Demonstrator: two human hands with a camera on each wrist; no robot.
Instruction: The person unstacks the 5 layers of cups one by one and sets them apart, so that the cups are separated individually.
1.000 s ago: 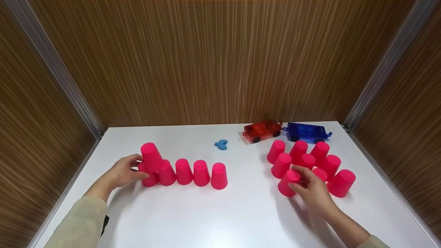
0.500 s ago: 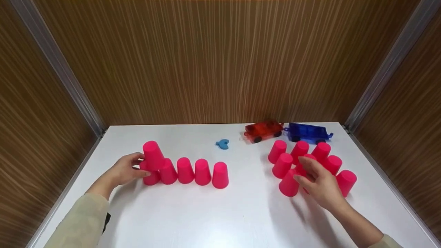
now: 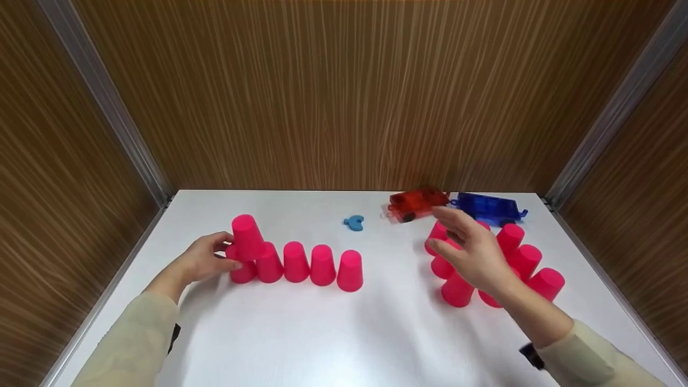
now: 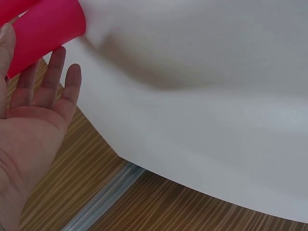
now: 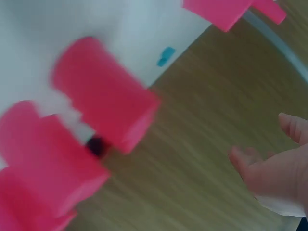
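Note:
My left hand (image 3: 204, 258) is at the left end of a row of upside-down pink plastic cups. Its thumb and fingers hold the lower cup (image 3: 243, 273) from either side, and in the left wrist view the outer fingers (image 4: 72, 86) extend alongside a pink cup (image 4: 48, 33). Another cup (image 3: 247, 236) sits on top, over the row's first two cups. Above a cluster of upside-down cups (image 3: 547, 284) on the right, my right hand (image 3: 478, 255) hovers with nothing in it, thumb and fingers apart. It hides part of several cups there.
Toward the back of the white table (image 3: 301, 338) lies a small blue piece (image 3: 355, 222) with a notch. A red toy wagon (image 3: 416, 203) and a blue toy wagon (image 3: 489, 208) stand near the wood-patterned back wall (image 3: 344, 97). Side walls border the table.
My right hand has let go of a cup in the right cluster and risen above it. The left hand stays at the stacked cups. The head view has shifted slightly.

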